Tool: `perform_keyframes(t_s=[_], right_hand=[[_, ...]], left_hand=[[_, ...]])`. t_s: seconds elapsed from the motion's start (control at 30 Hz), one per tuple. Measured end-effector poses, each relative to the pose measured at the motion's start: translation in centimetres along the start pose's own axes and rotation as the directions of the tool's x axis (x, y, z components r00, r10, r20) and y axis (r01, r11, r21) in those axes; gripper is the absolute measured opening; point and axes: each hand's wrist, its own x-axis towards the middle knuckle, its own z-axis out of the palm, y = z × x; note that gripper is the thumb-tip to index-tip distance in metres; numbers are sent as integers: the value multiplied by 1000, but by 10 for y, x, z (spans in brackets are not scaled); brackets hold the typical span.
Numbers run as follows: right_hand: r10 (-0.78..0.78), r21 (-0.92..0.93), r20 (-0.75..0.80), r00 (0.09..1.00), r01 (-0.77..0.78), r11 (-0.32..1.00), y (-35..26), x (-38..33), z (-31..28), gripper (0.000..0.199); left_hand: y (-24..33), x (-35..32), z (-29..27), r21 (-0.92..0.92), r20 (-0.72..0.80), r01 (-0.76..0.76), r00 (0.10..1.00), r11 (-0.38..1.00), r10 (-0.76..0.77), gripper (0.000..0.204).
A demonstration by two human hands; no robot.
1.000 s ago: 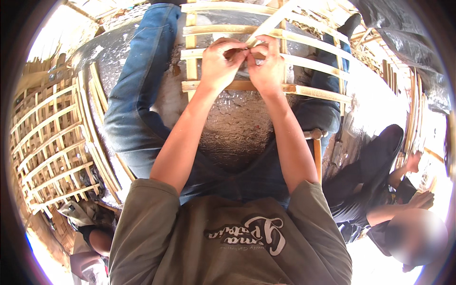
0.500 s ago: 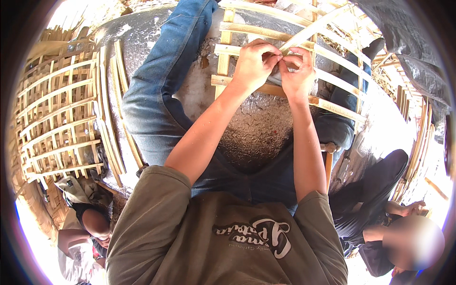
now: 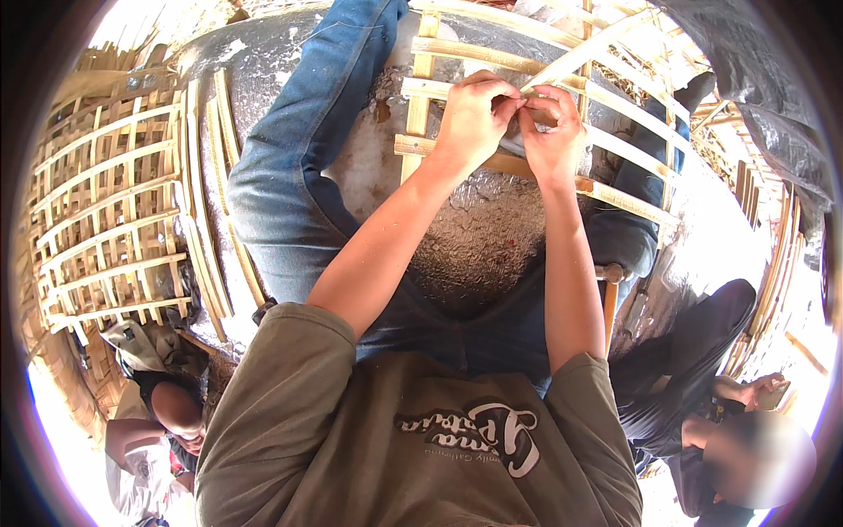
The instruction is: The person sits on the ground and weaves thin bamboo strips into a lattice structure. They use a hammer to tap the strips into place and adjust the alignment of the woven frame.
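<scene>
A bamboo lattice panel (image 3: 479, 58) of pale slats lies between my legs. Across it slants a wider bamboo strip (image 3: 584, 54), whose near end reaches my fingertips. My left hand (image 3: 472, 121) is closed in a pinch, thumb against forefinger. Touching it, my right hand (image 3: 555, 140) pinches at the same spot. Whatever sits between the fingertips is too small and covered to make out. Both hands are above the panel's middle slats, partly hiding them.
Another bamboo lattice (image 3: 110, 211) stands at the left, with long loose bamboo strips (image 3: 200, 202) beside it. Next to my right thigh is a hammer-like tool (image 3: 611, 274). Other people sit at the lower left and lower right (image 3: 685, 369). Dark plastic sheeting (image 3: 755, 97) hangs at the upper right.
Both hands keep their pinch at nearly the same place, with only slight finger shifts. The view has moved a little. At the lower right, the other person's head has shifted slightly.
</scene>
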Motion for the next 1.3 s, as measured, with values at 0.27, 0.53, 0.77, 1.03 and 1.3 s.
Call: perform_keyframes(t_s=[0.27, 0.53, 0.77, 1.03, 1.3], right_hand=[[-90, 8, -2, 996, 90, 996, 3, 1, -2, 34], [-121, 1, 1, 993, 121, 993, 4, 1, -4, 35], [-101, 20, 11, 995, 100, 995, 5, 0, -4, 36], [-93, 2, 18, 995, 93, 996, 4, 0, -4, 36], [-98, 24, 24, 995, 98, 995, 8, 0, -3, 37]], left_hand=[[-2, -2, 5, 102, -34, -136, 990, 985, 140, 10], [-5, -5, 10, 172, -65, -209, 973, 963, 222, 8], [-2, -6, 8, 203, -63, -201, 974, 958, 218, 9], [-1, -6, 9, 182, -74, -181, 977, 966, 198, 8], [-1, -6, 8, 184, -62, -174, 980, 967, 189, 8]])
